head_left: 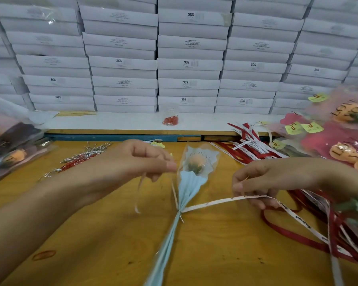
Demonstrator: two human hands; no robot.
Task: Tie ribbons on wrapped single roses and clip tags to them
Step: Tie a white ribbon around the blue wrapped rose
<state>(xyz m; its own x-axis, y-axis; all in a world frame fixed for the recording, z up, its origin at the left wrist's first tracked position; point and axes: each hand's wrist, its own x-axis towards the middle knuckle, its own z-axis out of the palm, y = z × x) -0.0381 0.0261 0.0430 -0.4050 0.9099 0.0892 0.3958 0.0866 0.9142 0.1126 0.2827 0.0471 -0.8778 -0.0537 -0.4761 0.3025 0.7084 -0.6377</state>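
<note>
Ribbon (219,201) ends pinched by left hand (145,159) and right hand (265,180), pulled apart to cinch wrapped rose (191,180) neck (tag not visible).

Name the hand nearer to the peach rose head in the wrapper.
Left. The left hand, pinching one end of the white ribbon, sits just left of the rose head; the right hand, pinching the other stretch, is farther off to its lower right.

Stacked white boxes (188,65) line the white shelf (122,122) behind the yellow wooden table (112,234).
</note>
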